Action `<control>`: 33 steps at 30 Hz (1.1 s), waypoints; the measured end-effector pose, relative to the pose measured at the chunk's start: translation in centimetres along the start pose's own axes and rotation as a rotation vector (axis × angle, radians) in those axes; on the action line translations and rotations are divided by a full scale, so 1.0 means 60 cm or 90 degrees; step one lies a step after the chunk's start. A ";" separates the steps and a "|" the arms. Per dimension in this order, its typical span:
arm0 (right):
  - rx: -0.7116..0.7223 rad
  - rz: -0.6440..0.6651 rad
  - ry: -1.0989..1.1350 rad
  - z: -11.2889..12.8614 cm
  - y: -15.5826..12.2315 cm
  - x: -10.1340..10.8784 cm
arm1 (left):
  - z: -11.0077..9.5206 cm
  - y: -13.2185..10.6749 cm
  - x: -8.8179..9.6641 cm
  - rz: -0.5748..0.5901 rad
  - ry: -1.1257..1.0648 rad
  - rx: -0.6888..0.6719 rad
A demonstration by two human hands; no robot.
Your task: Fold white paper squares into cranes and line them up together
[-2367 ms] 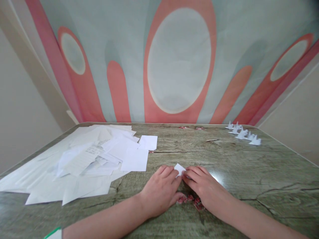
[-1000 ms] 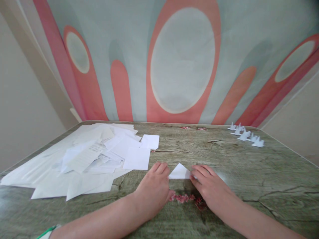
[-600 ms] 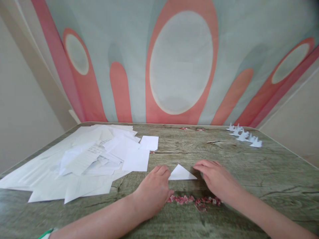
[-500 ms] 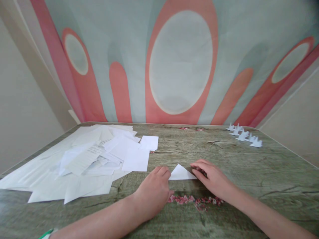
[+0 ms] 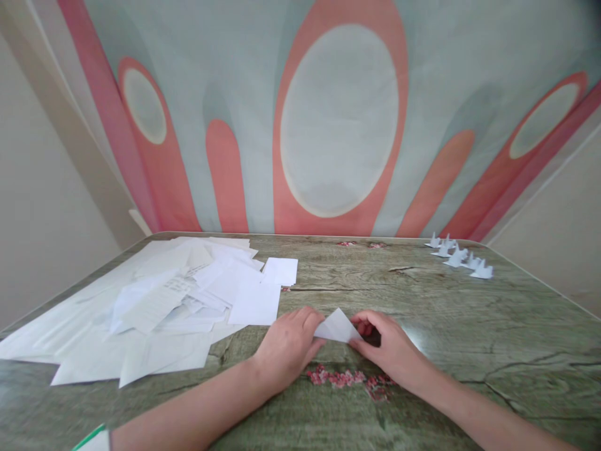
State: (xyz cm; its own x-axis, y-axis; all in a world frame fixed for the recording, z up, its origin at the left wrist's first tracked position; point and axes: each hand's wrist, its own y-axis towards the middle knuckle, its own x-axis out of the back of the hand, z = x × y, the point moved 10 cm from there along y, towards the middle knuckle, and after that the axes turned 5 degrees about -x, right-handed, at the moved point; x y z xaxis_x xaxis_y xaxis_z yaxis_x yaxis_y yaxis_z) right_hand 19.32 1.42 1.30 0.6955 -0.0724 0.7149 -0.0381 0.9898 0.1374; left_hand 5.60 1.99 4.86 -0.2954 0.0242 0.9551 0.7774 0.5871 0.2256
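A small white sheet of paper folded into a triangle (image 5: 339, 326) is held between my two hands, its point facing away from me. My left hand (image 5: 292, 347) pinches the left corner between thumb and fingers. At the right corner, my right hand (image 5: 379, 338) grips the paper between thumb and curled fingers. The paper looks slightly raised and tilted over the wood-patterned tabletop (image 5: 357, 413). Part of each corner is hidden by the fingers.
To the left spreads a loose heap of white papers (image 5: 164, 300), some with writing. Small square sheets (image 5: 282, 270) lie at its right edge. Several folded white paper cranes (image 5: 456, 255) stand at the back right. A patterned cloth (image 5: 253, 156) hangs behind the table.
My right hand has moved a little left and closed on the triangle's right corner. The paper, flat before, is now tilted and slightly lifted, and my left thumb has come up to its lower edge.
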 end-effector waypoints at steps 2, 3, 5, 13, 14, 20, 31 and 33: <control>0.008 -0.002 0.005 0.005 -0.003 0.000 | 0.009 0.000 -0.003 -0.013 -0.057 0.015; 0.011 -0.009 0.001 0.009 -0.005 0.002 | 0.011 0.000 -0.005 -0.017 -0.082 0.016; 0.028 -0.027 -0.019 0.021 -0.009 0.008 | 0.014 -0.001 -0.007 -0.030 -0.124 0.018; 0.205 -0.083 -0.003 0.076 -0.033 0.028 | 0.016 -0.001 0.013 -0.127 -0.262 -0.011; 0.203 -0.100 0.008 0.074 -0.034 0.032 | 0.016 0.000 0.018 -0.138 -0.271 -0.018; 0.135 -0.122 0.038 0.048 -0.028 0.034 | 0.020 -0.004 0.033 -0.203 -0.285 -0.025; 0.080 -0.096 0.063 0.038 -0.026 0.035 | 0.009 -0.016 0.057 -0.284 -0.243 -0.084; 0.088 -0.110 0.068 0.037 -0.028 0.039 | 0.007 -0.016 0.059 -0.285 -0.231 -0.086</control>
State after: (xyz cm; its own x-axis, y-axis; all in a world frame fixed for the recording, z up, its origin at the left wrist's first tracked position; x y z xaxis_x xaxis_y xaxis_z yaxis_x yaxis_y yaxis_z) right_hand 19.41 -0.69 4.30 0.7715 -0.2188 0.5975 -0.0046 0.9371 0.3491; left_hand 3.58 1.83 7.97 -0.7639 0.0870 0.6395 0.5899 0.4960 0.6372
